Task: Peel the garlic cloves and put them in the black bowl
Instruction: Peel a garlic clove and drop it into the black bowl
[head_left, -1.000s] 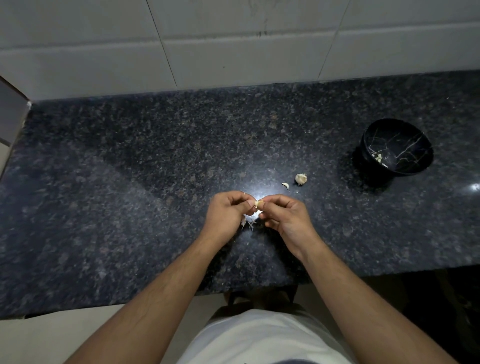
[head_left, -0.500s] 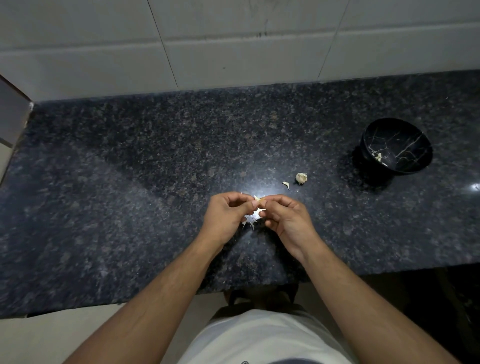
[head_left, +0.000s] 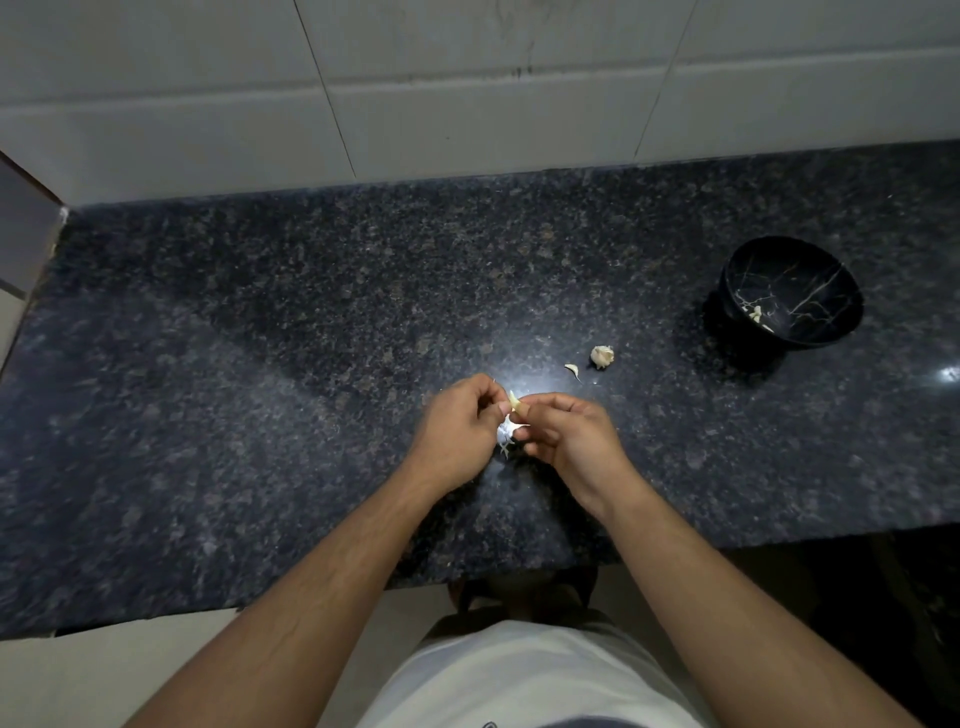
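Worktop: dark speckled granite (head_left: 260, 415), carrying everything; I am watching the work happening near its front edge, probably so loose skin is falling on the stone.
Clove in hand: a pale garlic clove (head_left: 514, 400) is sitting between the two hands, its tip poking up above the fingers.
Right hand: the right hand (head_left: 569, 441) is pinching the clove at thumb and forefinger, steadying it, I judge, for the pull.
Left hand: the left hand (head_left: 457, 431) is curling in against it, fingertips nipping at what I take to be skin.
Peelings: white papery scraps (head_left: 506, 434) are lying just under the hands.
Remaining stock: a small garlic cluster (head_left: 602, 357) and a loose sliver (head_left: 572, 370) are waiting beyond the hands, towards the bowl.
Black bowl: the black bowl (head_left: 810, 332) is standing well apart at the right, already holding a few pale pieces (head_left: 756, 315).
Hard to tell: how much skin is remaining; fingers are covering most of the clove.
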